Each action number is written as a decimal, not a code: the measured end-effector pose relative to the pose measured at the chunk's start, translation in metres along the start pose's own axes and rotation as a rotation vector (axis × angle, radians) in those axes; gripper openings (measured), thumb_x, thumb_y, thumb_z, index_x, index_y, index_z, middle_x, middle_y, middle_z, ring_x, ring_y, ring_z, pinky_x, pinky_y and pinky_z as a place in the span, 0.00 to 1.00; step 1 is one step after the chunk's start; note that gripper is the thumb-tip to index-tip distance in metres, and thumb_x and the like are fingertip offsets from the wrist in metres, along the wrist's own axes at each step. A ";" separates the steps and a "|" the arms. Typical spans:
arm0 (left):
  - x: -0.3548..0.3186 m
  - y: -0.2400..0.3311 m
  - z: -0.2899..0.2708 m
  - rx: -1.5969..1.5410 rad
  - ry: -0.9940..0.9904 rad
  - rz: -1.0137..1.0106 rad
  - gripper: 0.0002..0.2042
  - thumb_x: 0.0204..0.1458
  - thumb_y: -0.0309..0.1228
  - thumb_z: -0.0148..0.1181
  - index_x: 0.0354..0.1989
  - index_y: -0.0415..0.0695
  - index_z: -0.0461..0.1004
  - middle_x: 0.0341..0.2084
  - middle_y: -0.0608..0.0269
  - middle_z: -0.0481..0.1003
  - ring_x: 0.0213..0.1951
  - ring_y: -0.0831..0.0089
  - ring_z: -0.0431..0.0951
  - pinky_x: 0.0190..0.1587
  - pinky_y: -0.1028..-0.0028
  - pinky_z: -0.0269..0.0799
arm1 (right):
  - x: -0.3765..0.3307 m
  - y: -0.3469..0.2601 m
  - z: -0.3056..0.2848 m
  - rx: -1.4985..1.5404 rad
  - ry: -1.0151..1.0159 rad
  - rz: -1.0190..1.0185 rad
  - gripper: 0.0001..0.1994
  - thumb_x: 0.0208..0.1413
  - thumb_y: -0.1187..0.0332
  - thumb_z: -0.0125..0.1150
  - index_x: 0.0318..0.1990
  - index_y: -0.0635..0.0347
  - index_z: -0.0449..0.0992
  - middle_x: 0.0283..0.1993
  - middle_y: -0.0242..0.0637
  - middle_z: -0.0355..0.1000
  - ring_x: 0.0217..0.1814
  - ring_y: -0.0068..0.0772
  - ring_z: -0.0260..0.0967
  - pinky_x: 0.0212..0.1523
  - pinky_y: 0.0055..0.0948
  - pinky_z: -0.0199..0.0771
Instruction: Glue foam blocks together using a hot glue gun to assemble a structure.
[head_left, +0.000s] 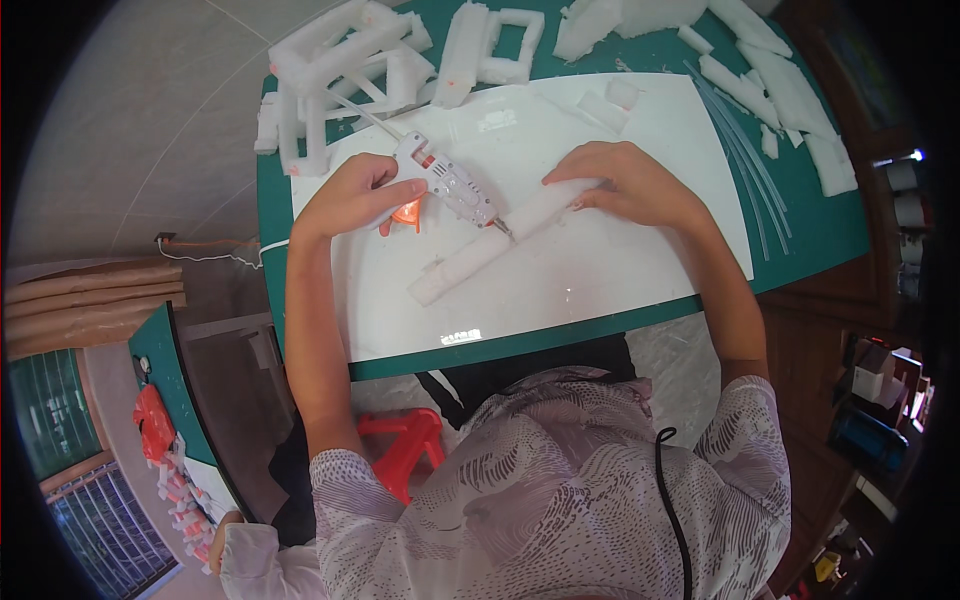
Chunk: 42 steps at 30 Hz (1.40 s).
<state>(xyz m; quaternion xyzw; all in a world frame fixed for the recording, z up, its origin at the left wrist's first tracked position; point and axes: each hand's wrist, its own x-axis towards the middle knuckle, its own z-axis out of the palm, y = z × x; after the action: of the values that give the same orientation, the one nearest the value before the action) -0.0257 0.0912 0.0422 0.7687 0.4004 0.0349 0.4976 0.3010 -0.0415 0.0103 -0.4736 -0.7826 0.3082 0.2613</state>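
My left hand [350,195] is closed around the handle of a white hot glue gun [455,187] with an orange trigger. A translucent glue stick [362,110] juts from its back end. The gun's nozzle points down to the right and meets or nearly meets the upper side of a long white foam strip [470,262]; I cannot tell whether it touches. The strip lies slantwise on the white board [390,310]. At its far right end, my right hand [632,185] pinches it between thumb and fingers.
White foam frames [345,55] are heaped at the far left of the green table [820,255]. Foam scraps [745,90] and clear glue sticks [745,160] lie at the right. Below the table's front edge stands a red stool [405,450]. Another person's sleeve [265,560] shows lower left.
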 end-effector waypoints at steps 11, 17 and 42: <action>0.002 0.001 0.000 0.031 -0.011 -0.005 0.25 0.55 0.41 0.65 0.13 0.44 0.61 0.10 0.67 0.66 0.12 0.78 0.73 0.17 0.76 0.60 | 0.001 0.000 -0.001 -0.013 -0.002 0.004 0.20 0.44 0.81 0.65 0.48 0.61 0.80 0.48 0.43 0.78 0.49 0.45 0.74 0.50 0.34 0.75; 0.003 0.002 -0.001 0.049 -0.021 -0.021 0.25 0.55 0.42 0.65 0.13 0.44 0.62 0.10 0.67 0.66 0.13 0.78 0.73 0.17 0.76 0.60 | 0.000 -0.002 -0.001 -0.003 -0.004 0.001 0.20 0.43 0.82 0.64 0.48 0.62 0.80 0.48 0.43 0.78 0.49 0.45 0.74 0.50 0.34 0.75; 0.004 -0.001 0.001 0.016 -0.033 -0.047 0.24 0.55 0.42 0.66 0.14 0.44 0.61 0.12 0.68 0.64 0.13 0.77 0.73 0.17 0.75 0.60 | 0.001 -0.002 0.000 -0.001 0.005 0.019 0.19 0.44 0.82 0.65 0.46 0.62 0.81 0.47 0.42 0.78 0.50 0.45 0.75 0.51 0.35 0.74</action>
<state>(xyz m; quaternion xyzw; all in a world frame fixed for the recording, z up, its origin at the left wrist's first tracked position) -0.0235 0.0934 0.0395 0.7635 0.4103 0.0071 0.4986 0.2994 -0.0418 0.0115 -0.4818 -0.7776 0.3090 0.2602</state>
